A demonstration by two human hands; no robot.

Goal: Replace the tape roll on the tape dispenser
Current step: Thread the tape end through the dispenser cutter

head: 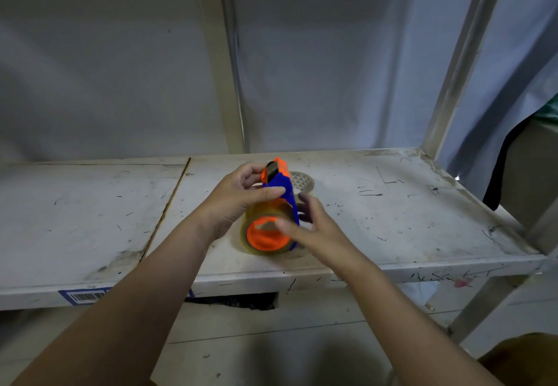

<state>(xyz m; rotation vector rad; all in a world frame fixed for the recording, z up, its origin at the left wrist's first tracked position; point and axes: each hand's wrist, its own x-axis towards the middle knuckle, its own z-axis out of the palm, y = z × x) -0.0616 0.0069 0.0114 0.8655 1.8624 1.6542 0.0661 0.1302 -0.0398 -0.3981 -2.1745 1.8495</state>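
A blue and orange tape dispenser is held above the white shelf. My left hand grips its upper blue body, fingers wrapped near the orange cutter end. A roll of clear yellowish tape sits around the dispenser's orange hub. My right hand is at the lower right side of the dispenser, its thumb touching the hub's rim and its fingers spread and blurred. Behind the dispenser, a nearly bare cardboard tape core stands on the shelf.
The scuffed white shelf has a seam left of the hands and a barcode label on its front edge. Metal uprights rise behind, with grey sheeting beyond. A dark cloth hangs at the right.
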